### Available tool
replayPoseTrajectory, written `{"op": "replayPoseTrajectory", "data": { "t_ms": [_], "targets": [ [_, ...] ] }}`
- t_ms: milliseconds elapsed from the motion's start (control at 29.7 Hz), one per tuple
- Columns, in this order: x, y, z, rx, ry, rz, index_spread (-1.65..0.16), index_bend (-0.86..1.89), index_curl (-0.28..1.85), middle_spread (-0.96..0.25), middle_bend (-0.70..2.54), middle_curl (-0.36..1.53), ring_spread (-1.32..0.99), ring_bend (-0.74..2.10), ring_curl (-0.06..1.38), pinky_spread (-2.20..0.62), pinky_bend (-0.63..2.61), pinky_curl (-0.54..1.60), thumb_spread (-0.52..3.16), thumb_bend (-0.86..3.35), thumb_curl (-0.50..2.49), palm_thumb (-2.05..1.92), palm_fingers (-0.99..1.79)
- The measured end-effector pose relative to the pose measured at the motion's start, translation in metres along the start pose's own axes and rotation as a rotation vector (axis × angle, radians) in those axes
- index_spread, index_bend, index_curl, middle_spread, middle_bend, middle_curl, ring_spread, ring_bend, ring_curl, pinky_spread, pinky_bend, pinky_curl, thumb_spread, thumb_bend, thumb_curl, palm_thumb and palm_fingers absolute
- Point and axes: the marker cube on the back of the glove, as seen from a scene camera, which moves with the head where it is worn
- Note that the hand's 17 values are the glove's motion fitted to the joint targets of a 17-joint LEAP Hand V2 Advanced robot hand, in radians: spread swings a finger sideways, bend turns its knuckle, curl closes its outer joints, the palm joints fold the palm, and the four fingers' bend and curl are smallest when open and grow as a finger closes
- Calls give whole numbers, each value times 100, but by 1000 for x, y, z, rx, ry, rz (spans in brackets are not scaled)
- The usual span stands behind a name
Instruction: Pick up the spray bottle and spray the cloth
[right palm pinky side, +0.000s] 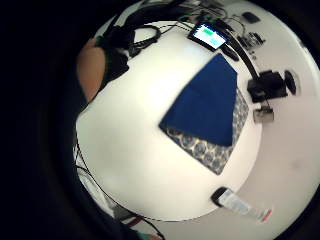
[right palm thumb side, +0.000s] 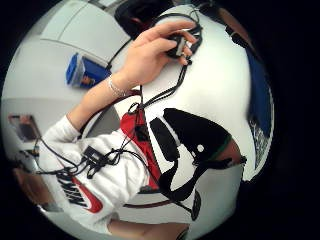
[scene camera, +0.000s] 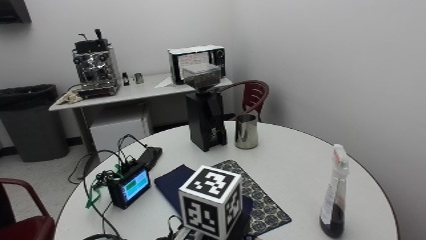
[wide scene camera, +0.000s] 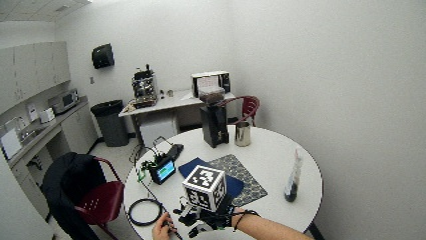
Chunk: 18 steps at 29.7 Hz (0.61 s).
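- The gloved right hand hovers over the near edge of the round white desk; whether its fingers are spread or curled cannot be told, as the cube hides them.
- The bare left hand pinches a small dark device beside it, a black cable looped nearby.
- Just beyond the fingers lies the folded dark blue cloth, resting on a patterned grey mat.
- Off to one side, well apart from the fingers, the clear plastic spray bottle with dark liquid stands upright near the desk's rim.
- Farther out stand a small lit screen, a black coffee grinder and a steel pitcher.
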Motion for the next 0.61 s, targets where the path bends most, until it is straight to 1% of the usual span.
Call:
{"op": "replayPoseTrajectory", "data": {
  "t_ms": [169,404,472,506,607],
  "targets": [
    [19,47,-8,130,-167,146,-38,9,16,-5,32,30,-2,43,29,16,46,30,107,4,18,40,58],
    [63,104,-41,502,-346,196,-38,8,16,-4,32,32,0,45,31,15,47,32,104,-2,20,37,60],
    [74,117,-51,594,-429,235,-37,8,16,-3,32,33,0,46,31,15,48,32,103,-2,21,37,60],
    [80,123,-55,635,-482,283,-37,8,16,-3,33,33,1,46,31,15,47,32,102,-2,21,37,60],
    [116,143,-64,754,-590,488,-37,7,15,-2,33,34,2,49,32,14,48,33,100,-3,22,37,63]
  ]
}}
